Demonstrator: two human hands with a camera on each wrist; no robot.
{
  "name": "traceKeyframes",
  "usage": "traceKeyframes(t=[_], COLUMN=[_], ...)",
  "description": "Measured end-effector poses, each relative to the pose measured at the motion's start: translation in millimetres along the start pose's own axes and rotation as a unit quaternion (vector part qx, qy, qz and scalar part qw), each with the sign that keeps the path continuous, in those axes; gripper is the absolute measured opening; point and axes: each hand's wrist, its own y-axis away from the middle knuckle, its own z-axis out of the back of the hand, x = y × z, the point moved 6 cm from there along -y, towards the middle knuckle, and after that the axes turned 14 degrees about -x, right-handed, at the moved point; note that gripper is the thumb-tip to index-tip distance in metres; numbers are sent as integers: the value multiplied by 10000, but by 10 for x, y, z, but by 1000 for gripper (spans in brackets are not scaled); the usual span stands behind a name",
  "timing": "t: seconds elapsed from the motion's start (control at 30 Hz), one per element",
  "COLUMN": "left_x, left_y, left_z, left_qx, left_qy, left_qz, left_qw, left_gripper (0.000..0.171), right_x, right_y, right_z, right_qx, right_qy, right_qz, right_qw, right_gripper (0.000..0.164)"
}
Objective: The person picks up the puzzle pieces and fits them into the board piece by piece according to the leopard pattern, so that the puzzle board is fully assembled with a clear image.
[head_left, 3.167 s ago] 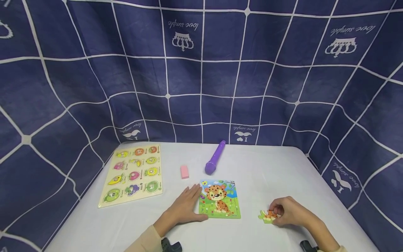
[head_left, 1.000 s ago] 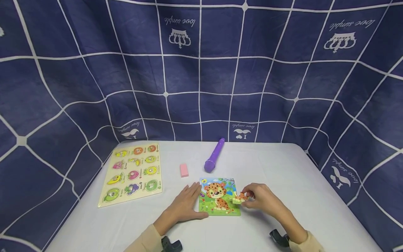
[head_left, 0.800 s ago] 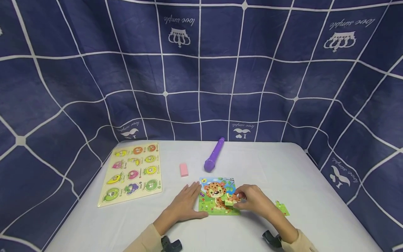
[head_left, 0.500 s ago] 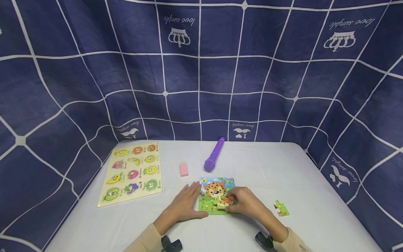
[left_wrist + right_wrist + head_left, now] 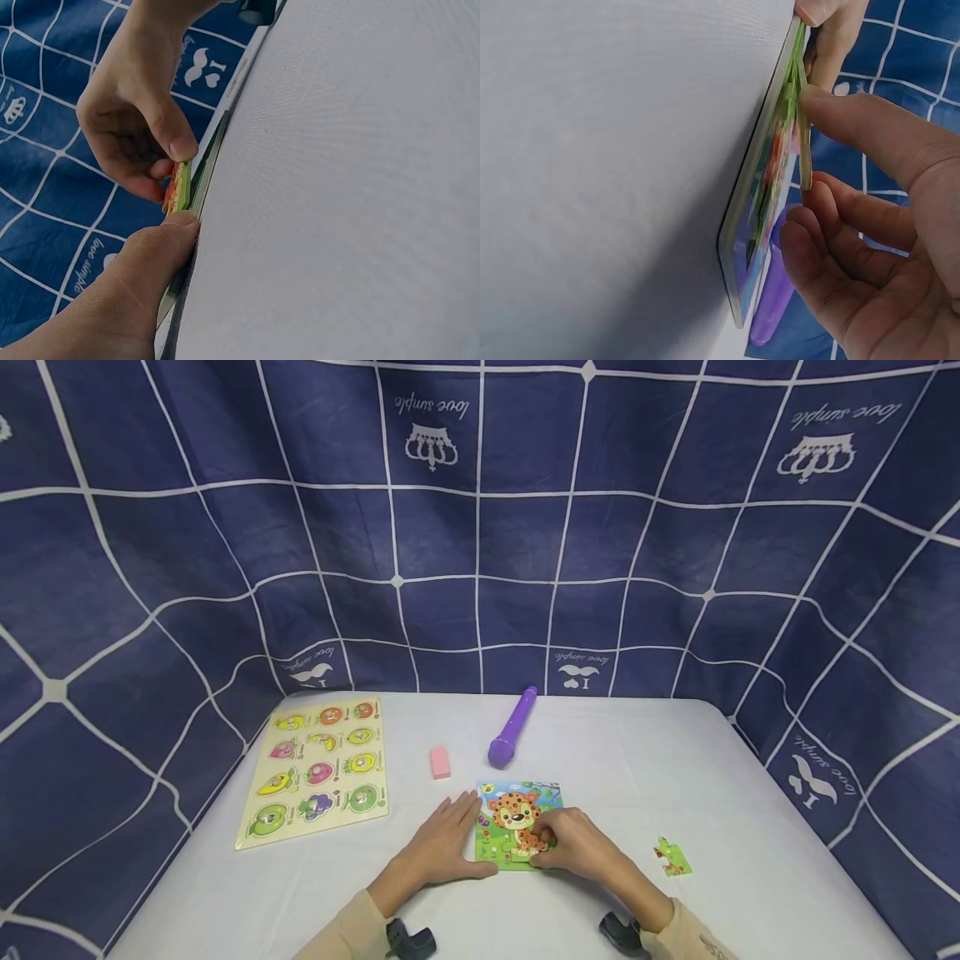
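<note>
A leopard jigsaw board lies flat on the white table in the head view. My left hand rests along its left edge, fingers straight, thumb at the lower left corner. Over the lower middle of the board, my right hand pinches a jigsaw piece between thumb and fingers. This piece shows orange and green print in the left wrist view. In the right wrist view it tilts, its near end raised off the board and its far end close to the surface. Another jigsaw piece, mostly green, lies to the right.
Behind the board lie a purple toy microphone and a small pink block. A wooden fruit puzzle board occupies the table's left side. A blue checked curtain surrounds the back and sides of the table.
My right hand has carried its piece from the right side leftward onto the board and lowered it over the leopard's body. The green piece at right has come into sight. My left hand stays put.
</note>
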Motion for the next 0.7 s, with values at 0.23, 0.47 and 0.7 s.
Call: traceKeyframes(t=[0.23, 0.47, 0.7], left_x=[1, 9, 9], left_y=[1, -8, -3], left_z=[-3, -18, -14], left_qx=[-13, -9, 12], left_qy=[48, 59, 62], left_qz=[8, 32, 28], left_qw=[10000, 10000, 10000], left_gripper=[115, 115, 114], right_x=[-49, -52, -82], right_y=[-28, -45, -60], right_z=[-42, -47, -68], right_qx=[122, 209, 354], right_qy=[78, 33, -114], right_qz=[-110, -149, -117], right_qw=[9998, 9997, 9992], right_gripper=[32, 34, 32])
